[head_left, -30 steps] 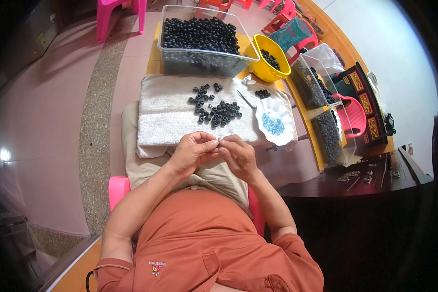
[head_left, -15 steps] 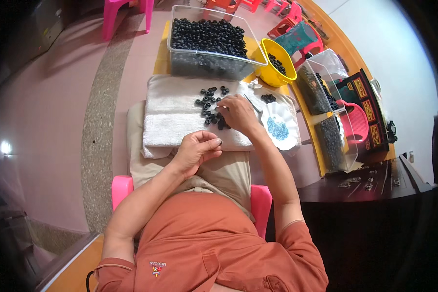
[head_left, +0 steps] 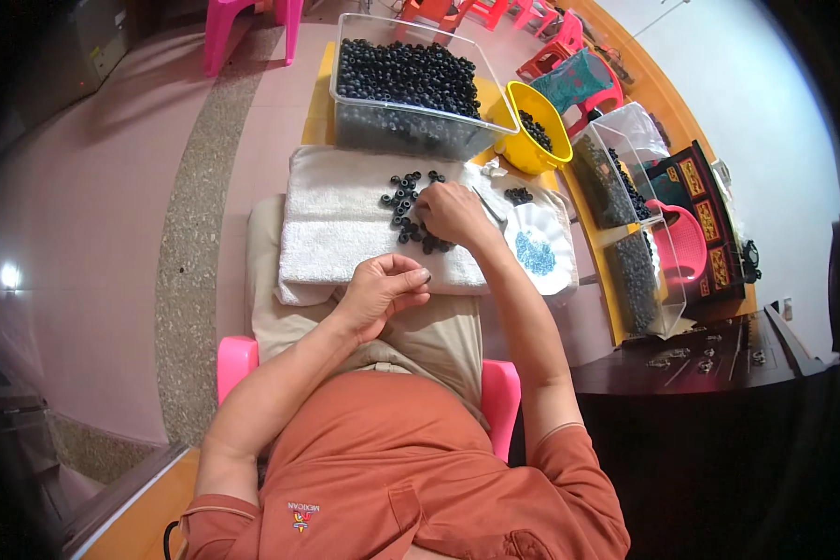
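Observation:
Loose black beads (head_left: 403,199), round with holes, lie in a scattered patch on a folded white towel (head_left: 331,238) over my lap. My right hand (head_left: 457,215) reaches down into the right side of this patch, its fingers curled together and the tips partly hidden. Nearer my body, my left hand (head_left: 380,296) is closed in a pinch; a small black bead (head_left: 427,277) shows at its thumb tip. Right of my right hand lie metal tweezers (head_left: 488,207) and a smaller cluster of black beads (head_left: 519,195). A white fluted dish (head_left: 558,276) holds tiny blue beads.
Beyond the towel stands a clear plastic bin (head_left: 420,138) full of black beads, with a yellow tub (head_left: 526,155) beside it. Two clear bins (head_left: 616,177) with black beads stand farther right. A dark table (head_left: 681,366) is at lower right; pink armrests (head_left: 238,366) flank me.
The view has shifted slightly. My right hand stays at the bead patch, its fingers slightly more curled. My left hand keeps its pinch nearly in place.

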{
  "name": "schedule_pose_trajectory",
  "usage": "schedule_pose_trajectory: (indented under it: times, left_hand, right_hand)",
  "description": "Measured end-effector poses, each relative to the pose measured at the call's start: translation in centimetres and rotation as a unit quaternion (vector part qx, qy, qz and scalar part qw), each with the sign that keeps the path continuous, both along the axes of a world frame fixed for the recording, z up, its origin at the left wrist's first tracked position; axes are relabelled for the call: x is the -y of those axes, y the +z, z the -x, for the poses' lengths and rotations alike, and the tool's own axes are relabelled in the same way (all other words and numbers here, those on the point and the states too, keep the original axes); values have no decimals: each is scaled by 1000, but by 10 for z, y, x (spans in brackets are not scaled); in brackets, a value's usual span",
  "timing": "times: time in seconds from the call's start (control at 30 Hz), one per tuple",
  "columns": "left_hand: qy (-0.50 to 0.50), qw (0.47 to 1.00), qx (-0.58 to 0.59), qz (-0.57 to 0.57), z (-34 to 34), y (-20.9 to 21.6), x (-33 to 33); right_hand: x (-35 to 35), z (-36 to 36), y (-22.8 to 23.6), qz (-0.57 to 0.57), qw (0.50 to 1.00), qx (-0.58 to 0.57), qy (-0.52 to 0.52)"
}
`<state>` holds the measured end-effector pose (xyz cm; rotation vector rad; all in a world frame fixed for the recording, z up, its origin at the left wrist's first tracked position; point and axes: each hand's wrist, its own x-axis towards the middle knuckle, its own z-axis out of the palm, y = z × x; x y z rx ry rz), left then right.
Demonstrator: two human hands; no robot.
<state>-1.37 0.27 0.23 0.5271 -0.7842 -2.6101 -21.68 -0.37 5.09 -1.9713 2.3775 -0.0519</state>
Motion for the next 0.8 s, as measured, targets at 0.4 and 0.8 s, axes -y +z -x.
schedule_pose_trajectory:
  times: [0.4, 0.8]
  left_hand:
    - [5, 1000, -5, 3, 0, 1, 2]
    - [0, 1000, 9, 6, 2, 1, 0]
  right_hand:
    - [-28, 15, 0, 160, 975, 129, 78]
    - [-69, 9, -27, 201, 825, 527, -33]
